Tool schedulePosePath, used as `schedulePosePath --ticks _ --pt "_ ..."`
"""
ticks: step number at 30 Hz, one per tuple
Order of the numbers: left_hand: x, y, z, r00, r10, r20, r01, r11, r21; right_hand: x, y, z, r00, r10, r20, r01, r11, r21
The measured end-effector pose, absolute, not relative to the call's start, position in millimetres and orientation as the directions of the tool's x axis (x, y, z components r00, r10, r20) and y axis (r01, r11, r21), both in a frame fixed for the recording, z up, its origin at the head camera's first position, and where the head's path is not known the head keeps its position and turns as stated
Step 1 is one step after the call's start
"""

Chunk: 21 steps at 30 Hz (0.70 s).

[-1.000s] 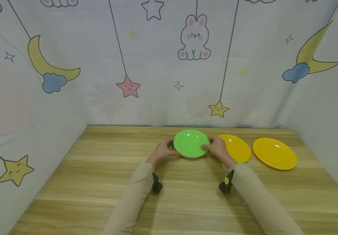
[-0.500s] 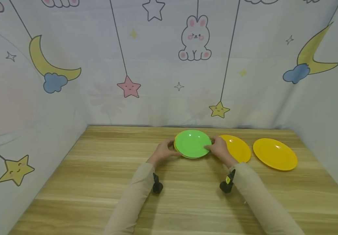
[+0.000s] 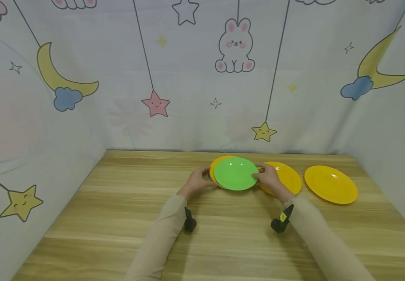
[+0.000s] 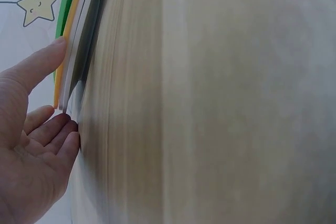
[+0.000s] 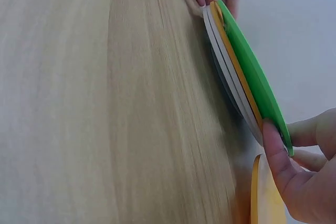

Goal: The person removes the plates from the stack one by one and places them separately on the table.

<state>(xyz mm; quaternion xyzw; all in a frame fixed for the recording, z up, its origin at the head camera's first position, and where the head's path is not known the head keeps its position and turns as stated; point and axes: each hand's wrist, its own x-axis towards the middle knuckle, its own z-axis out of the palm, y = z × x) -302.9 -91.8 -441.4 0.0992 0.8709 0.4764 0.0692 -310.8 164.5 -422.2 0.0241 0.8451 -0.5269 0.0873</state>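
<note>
A green plate lies over a stack near the back of the table, shifted to the right of a yellow plate. Pale plates show beneath the yellow one in the right wrist view. My right hand pinches the green plate's right rim between thumb and fingers, its edge slightly raised off the stack. At the stack's left side, my left hand holds the rim. Its thumb touches the yellow plate's edge and its fingers lie low beside the pale plates.
Just right of the stack lies another yellow plate, partly behind my right hand. A further yellow plate rests farther right on the wooden table. A printed curtain stands behind the table and along both sides.
The green plate has slid right, pinched in my right hand, so the yellow plate beneath now shows on the left. My left hand stays nearly in place at the stack.
</note>
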Motion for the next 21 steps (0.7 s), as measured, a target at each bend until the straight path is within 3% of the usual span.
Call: schedulePosePath --ticks 21 --pt "-303 -91 -444 -0.975 0.220 -0.030 0.096 0.540 0.836 -294 181 -420 -0.983 -0.026 -0.181 0.167 0.280 -0.945"
